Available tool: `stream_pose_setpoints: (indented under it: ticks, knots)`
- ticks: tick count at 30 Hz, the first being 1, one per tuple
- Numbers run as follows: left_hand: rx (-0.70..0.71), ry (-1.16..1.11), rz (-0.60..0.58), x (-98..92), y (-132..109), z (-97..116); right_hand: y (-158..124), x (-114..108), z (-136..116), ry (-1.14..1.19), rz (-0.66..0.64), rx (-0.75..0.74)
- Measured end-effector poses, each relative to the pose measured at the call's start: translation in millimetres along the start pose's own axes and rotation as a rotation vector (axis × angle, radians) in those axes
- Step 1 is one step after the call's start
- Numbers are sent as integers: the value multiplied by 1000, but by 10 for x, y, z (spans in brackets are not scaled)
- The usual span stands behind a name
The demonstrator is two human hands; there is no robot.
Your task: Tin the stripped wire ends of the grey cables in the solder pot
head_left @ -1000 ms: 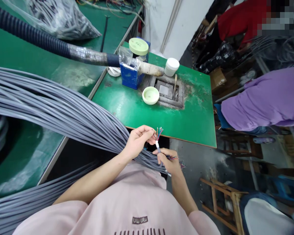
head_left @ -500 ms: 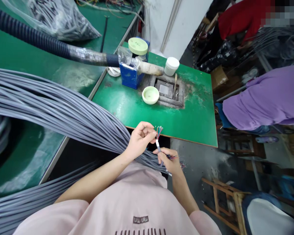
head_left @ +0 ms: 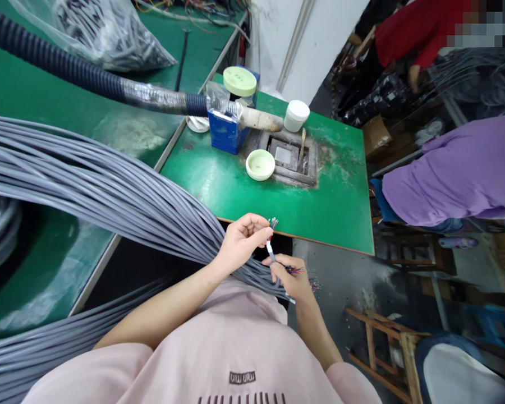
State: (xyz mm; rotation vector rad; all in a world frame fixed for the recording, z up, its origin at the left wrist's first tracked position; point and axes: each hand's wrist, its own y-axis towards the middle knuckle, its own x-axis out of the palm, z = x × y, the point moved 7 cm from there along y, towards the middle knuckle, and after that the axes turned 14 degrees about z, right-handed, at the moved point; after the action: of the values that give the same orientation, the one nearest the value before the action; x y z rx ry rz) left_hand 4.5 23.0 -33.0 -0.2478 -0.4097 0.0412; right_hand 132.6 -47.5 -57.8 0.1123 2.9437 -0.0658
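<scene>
Just over the near edge of the green bench (head_left: 320,224), the left hand (head_left: 242,241) is curling nearly shut beside the stripped end of a grey cable (head_left: 271,252). Its fingertips (head_left: 263,223) are drawing in against the coloured cores (head_left: 273,223), though I cannot tell whether they are gripping them. Those cores are showing as a tighter, smaller tuft than a moment ago. The cable end, wrapped in a white band, is standing upright between both hands, and the right hand (head_left: 290,278) is pinching the sheath below the band, with another cable's fanned cores (head_left: 295,270) poking out past it. Behind them, a big sheaf of grey cables (head_left: 88,179) is sweeping across the person's front. Farther along the bench, a pale green dish (head_left: 260,164), a white jar (head_left: 297,115) and a blue box (head_left: 224,132) are sitting around a crusted metal pot (head_left: 284,157)
</scene>
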Motion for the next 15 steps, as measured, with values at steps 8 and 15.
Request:
stream_pose_setpoints:
  ticks: [8,15]
  knots:
    - [-13,25,6,-20,13,-27,7,-9,-12,6,17,2]
    - [11,-7,13,-35,23,-25,-51,-193,100,11,176,-16]
